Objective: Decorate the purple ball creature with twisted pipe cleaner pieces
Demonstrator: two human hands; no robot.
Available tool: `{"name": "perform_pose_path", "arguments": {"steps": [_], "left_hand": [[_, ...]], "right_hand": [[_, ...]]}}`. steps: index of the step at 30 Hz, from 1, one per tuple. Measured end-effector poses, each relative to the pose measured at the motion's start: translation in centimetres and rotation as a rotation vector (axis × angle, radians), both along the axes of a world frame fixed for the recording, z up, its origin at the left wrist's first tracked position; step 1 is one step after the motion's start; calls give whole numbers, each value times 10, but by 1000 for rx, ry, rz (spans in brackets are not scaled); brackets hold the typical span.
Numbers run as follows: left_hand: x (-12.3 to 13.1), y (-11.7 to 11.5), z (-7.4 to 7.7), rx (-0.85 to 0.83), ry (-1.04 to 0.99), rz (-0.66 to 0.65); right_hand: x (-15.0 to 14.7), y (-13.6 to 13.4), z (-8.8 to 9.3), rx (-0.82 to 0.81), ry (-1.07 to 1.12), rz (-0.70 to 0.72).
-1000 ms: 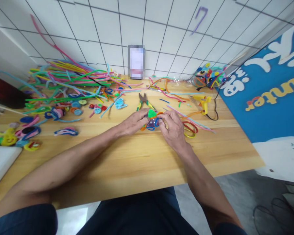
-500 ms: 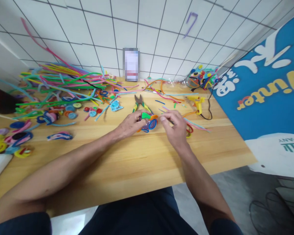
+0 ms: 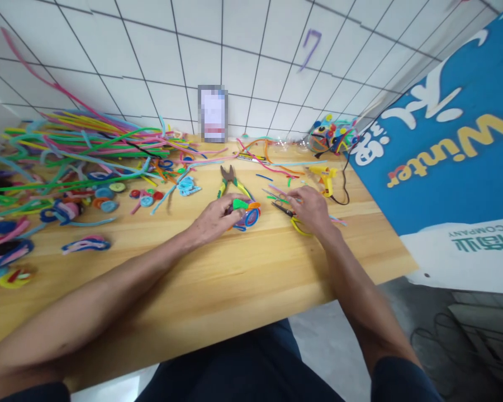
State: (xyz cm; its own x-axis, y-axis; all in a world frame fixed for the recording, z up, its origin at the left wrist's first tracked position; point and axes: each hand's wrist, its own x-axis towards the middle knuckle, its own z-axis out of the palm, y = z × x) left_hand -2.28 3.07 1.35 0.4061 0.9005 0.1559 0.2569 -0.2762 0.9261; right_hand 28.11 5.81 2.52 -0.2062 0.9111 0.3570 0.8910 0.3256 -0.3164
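Observation:
My left hand (image 3: 218,219) is closed round a colourful ball (image 3: 248,216) of purple, blue, green and orange pipe-cleaner coils, low over the wooden table. To its right my right hand (image 3: 310,207) has its fingers pressed together near some thin pipe-cleaner strips (image 3: 278,191); what lies between the fingertips is too small to make out. Scissors (image 3: 288,211) with yellow handles lie just beside and partly under my right hand. Pliers (image 3: 229,177) with green and yellow handles lie open behind my left hand.
Pipe cleaners (image 3: 104,139) and coiled pieces cover the left of the table (image 3: 235,279). A phone (image 3: 213,114) leans on the tiled wall. A yellow glue gun (image 3: 326,177) with a cord lies at the right, by a bag of coloured pieces (image 3: 335,135) and a blue banner (image 3: 444,167).
My right hand has moved right, away from the ball, to the strips and scissors, uncovering the scissors. My left hand still holds the ball. The camera view has shifted slightly.

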Motion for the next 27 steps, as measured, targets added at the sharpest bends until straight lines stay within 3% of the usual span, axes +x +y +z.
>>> {"name": "perform_pose_path", "arguments": {"steps": [6,9,13,17,21,24,27], "left_hand": [[1,-1,0,29,-20,-8],[1,-1,-1,26,-28,-13],[1,-1,-1,15,-50,-23],[1,-2,0,18,-24,-12],[2,-1,4,-2,-5,0],[3,0,8,-19,34,20],[5,1,12,-31,95,54]], "right_hand": [[-26,24,-6,-184,-320,-8],[-37,38,-6,-225,-392,-22],[-39,50,-6,-230,-421,75],[-29,53,0,-196,-188,46],[-16,34,17,-23,185,-4],[-14,7,29,80,332,67],[-19,-13,29,55,328,179]]}}
